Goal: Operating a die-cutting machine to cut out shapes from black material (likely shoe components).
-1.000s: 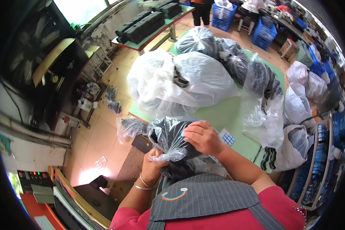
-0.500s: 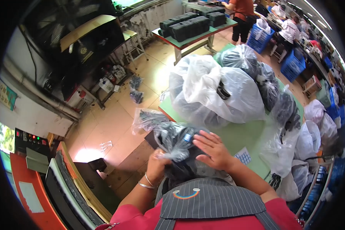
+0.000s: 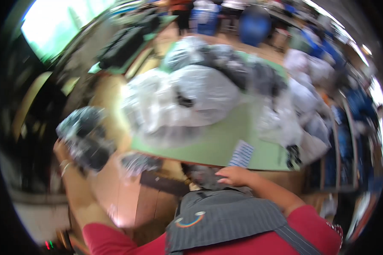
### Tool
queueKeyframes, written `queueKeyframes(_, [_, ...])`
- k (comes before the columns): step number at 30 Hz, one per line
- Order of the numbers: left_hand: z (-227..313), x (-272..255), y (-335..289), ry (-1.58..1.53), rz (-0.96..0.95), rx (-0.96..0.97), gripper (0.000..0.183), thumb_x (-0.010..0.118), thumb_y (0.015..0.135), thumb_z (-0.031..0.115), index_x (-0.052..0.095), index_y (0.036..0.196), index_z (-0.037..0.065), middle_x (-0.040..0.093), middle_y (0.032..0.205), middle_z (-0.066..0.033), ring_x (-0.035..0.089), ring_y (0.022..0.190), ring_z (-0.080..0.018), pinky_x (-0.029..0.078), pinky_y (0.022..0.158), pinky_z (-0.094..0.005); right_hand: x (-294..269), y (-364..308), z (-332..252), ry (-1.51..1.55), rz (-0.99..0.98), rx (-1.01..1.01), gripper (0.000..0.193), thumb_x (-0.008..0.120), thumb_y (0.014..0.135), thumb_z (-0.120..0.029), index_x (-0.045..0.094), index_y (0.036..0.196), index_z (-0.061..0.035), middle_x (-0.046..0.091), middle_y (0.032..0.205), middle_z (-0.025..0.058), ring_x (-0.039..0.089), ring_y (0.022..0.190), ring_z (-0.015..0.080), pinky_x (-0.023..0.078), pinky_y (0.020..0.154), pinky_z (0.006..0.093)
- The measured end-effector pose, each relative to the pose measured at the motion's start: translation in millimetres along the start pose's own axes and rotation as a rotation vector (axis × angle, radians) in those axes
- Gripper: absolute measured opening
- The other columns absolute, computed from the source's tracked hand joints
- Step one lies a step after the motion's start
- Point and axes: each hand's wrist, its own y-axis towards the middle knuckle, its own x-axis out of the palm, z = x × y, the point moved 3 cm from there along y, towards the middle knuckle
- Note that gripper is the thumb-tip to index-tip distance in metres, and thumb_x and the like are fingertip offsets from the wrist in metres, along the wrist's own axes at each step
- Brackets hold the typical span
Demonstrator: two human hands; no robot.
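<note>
The picture is motion-blurred. My left hand [image 3: 60, 149] is out to the left and grips a clear plastic bag of dark items [image 3: 86, 137], held up over the floor. My right hand [image 3: 234, 175] lies near my chest at the front edge of the green table [image 3: 225, 140], fingers loosely apart, over a dark bundle [image 3: 202, 176]; whether it holds anything I cannot make out. A small checked card [image 3: 241, 154] lies on the table just beyond it.
Big clear plastic bags of dark goods [image 3: 191, 97] pile across the table, with more bags at the right [image 3: 310, 123]. A cardboard box [image 3: 157, 187] stands below the table's front edge. Far off are another table with black items [image 3: 123, 42] and blue crates [image 3: 251, 23].
My left hand has swung the plastic bag away from my chest, out to the left. My right hand has let go of it and stays by the table edge. The view turned.
</note>
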Motion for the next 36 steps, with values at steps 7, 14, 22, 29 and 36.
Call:
queueKeyframes(7, [-60, 208, -115, 0.932, -0.463, 0.329, 0.017, 0.047, 0.094, 0.023, 0.057, 0.093, 0.009, 0.058, 0.071, -0.0049, 0.054, 0.058, -0.0192, 0.046, 0.054, -0.0355, -5, -29, 43, 0.106, 0.084, 0.217, 0.048, 0.055, 0.091, -0.040, 0.056, 0.126, -0.0073, 0.058, 0.124, 0.0163, 0.053, 0.116, 0.0340, 0.043, 0.098, 0.0420])
queueKeyframes(14, [76, 428, -488, 0.378, -1.355, -0.244, 0.022, 0.060, 0.077, 0.019, 0.073, 0.092, 0.009, 0.069, 0.091, -0.0180, 0.068, 0.087, -0.0345, 0.053, 0.080, -0.0407, -21, -83, 131, 0.097, 0.101, 0.390, 0.048, 0.059, 0.088, -0.040, 0.059, 0.122, -0.0063, 0.062, 0.118, 0.0189, 0.058, 0.109, 0.0355, 0.046, 0.092, 0.0439])
queueKeyframes(22, [265, 556, -506, 0.338, -1.535, 0.260, 0.054, 0.066, 0.077, 0.022, 0.054, 0.130, 0.017, 0.040, 0.143, -0.0185, 0.041, 0.129, -0.0374, 0.036, 0.106, -0.0452, -143, -113, 314, 0.240, 0.582, 0.521, 0.037, 0.059, 0.087, -0.035, 0.063, 0.113, -0.0075, 0.067, 0.101, 0.0174, 0.065, 0.093, 0.0328, 0.050, 0.083, 0.0417])
queueKeyframes(29, [293, 666, -513, 0.756, -1.522, 0.219, 0.095, 0.069, 0.074, 0.058, 0.024, 0.150, 0.021, 0.011, 0.158, -0.0151, 0.002, 0.147, -0.0306, 0.003, 0.115, -0.0558, -260, -97, 498, 0.049, 1.027, 0.757, 0.037, 0.060, 0.088, -0.025, 0.060, 0.118, -0.0037, 0.063, 0.114, 0.0197, 0.061, 0.105, 0.0347, 0.049, 0.090, 0.0416])
queueKeyframes(36, [285, 689, -527, 0.776, -1.447, 0.013, 0.109, 0.055, 0.072, 0.076, 0.016, 0.152, 0.012, 0.002, 0.158, -0.0198, -0.008, 0.146, -0.0327, -0.016, 0.107, -0.0629, -279, -65, 567, 0.080, 0.935, 0.885, 0.034, 0.058, 0.087, -0.023, 0.058, 0.113, -0.0013, 0.063, 0.109, 0.0201, 0.060, 0.104, 0.0367, 0.048, 0.089, 0.0452])
